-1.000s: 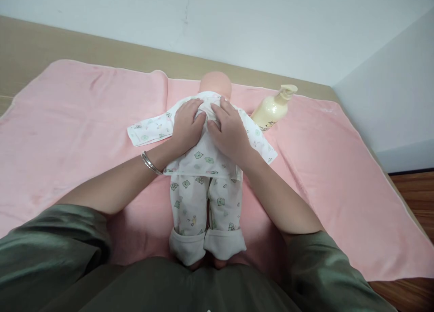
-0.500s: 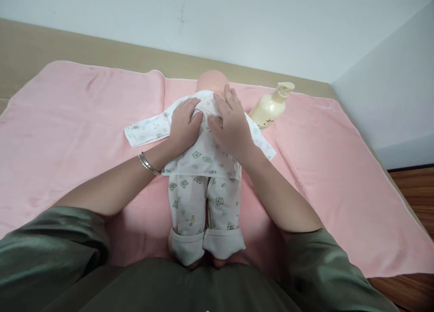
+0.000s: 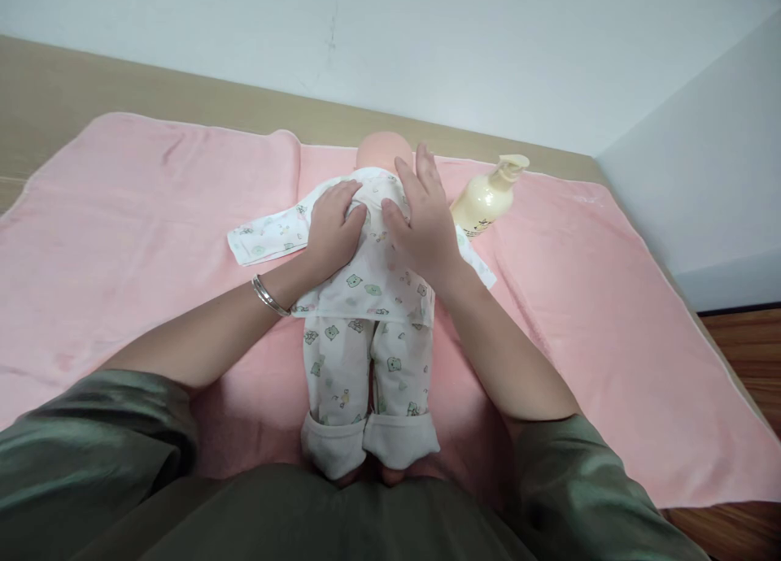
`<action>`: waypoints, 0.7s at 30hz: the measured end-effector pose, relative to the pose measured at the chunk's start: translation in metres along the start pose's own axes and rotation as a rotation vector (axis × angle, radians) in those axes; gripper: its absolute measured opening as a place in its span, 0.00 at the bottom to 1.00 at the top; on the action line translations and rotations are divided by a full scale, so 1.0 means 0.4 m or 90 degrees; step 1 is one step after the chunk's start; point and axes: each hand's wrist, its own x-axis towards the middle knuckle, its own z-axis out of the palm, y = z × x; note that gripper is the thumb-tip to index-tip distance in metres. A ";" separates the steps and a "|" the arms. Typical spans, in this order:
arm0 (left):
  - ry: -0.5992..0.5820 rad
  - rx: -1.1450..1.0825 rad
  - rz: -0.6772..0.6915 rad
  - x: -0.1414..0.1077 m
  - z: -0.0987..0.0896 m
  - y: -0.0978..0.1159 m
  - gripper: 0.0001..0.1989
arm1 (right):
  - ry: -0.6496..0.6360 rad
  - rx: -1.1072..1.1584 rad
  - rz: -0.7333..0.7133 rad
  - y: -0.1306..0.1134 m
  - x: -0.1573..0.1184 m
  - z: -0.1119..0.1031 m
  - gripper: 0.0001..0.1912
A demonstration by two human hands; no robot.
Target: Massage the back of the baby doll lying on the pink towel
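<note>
A baby doll (image 3: 383, 148) lies on a pink blanket, its bald head away from me and its face not showing. It wears a white printed shirt (image 3: 366, 280) and matching trousers (image 3: 338, 366) with turned-up cuffs. My left hand (image 3: 335, 226) rests flat on the left side of the shirt's upper part, fingers stretched out. Over the right side, my right hand (image 3: 425, 228) is open with its fingers spread and tilted up; whether its palm touches the cloth is hidden. The shirt's sleeves reach out to both sides.
The pink blanket (image 3: 610, 317) covers most of the wooden surface (image 3: 183, 89), which meets a white wall behind. A pale yellow pump bottle (image 3: 486, 197) stands just right of the doll. Brown wooden floor (image 3: 744, 358) shows at the right.
My right hand has lifted and shifted slightly right, its fingers now more raised from the shirt. My left hand stays in place on the shirt.
</note>
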 end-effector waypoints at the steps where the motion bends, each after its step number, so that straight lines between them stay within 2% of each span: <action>1: 0.000 0.006 0.007 -0.001 0.001 0.000 0.25 | -0.006 -0.010 0.003 -0.002 -0.001 0.014 0.31; 4: -0.001 0.036 0.044 -0.005 0.003 -0.002 0.25 | -0.068 -0.018 -0.007 -0.007 -0.002 0.042 0.29; 6: -0.011 0.056 0.065 -0.004 -0.001 -0.001 0.25 | -0.100 0.003 -0.021 -0.003 0.002 0.027 0.29; 8: -0.026 0.071 0.070 -0.001 -0.011 0.008 0.26 | -0.078 0.031 -0.025 0.011 0.009 -0.014 0.28; 10: -0.028 0.064 0.048 0.003 -0.026 0.031 0.27 | 0.011 0.051 -0.017 0.040 0.015 -0.067 0.28; 13: -0.014 -0.015 -0.005 0.005 -0.048 0.096 0.30 | 0.179 0.072 -0.005 0.103 0.024 -0.134 0.27; 16: -0.052 -0.146 -0.020 0.019 -0.046 0.185 0.29 | 0.283 0.079 0.027 0.175 0.039 -0.166 0.27; 19: -0.130 -0.342 -0.066 0.061 -0.012 0.276 0.26 | 0.302 0.070 0.058 0.230 0.063 -0.168 0.27; 21: -0.195 -0.493 -0.202 0.095 0.021 0.330 0.27 | 0.274 0.044 0.062 0.246 0.077 -0.160 0.28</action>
